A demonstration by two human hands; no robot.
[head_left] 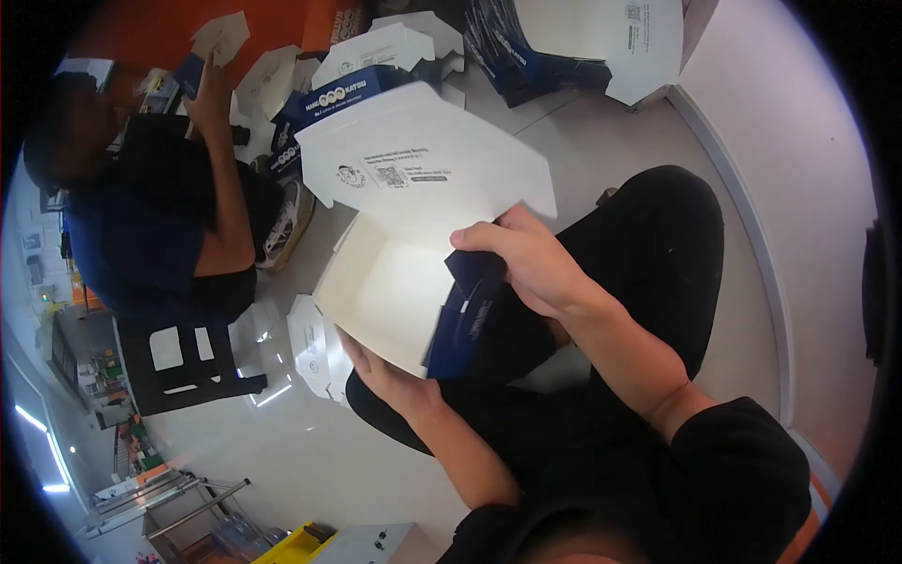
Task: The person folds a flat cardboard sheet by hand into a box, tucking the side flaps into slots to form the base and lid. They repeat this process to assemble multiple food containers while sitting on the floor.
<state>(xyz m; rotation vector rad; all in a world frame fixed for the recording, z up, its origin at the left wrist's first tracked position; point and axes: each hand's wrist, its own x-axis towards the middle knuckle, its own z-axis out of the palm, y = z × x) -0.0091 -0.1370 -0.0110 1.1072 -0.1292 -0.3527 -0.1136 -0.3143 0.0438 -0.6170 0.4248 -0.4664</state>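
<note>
A cardboard takeaway box (376,291), white inside and navy outside, is tilted in front of me with its bottom and walls folded up. Its white lid (423,155) stands open, printed with a QR code and small text. My right hand (531,258) grips the right side, thumb over a navy corner flap (474,274) and fingers behind the wall. From beneath, my left hand (385,376) supports the near left edge; its fingers are partly hidden under the box. One navy side flap near my right hand sits loose from the wall.
Folded boxes (334,94) are piled on the floor beyond, beside a stack of navy boxes (507,56). Another box (315,348) lies left of my knee. A co-worker (155,216) sits at left, holding a piece of box card. A wall (789,188) runs along the right.
</note>
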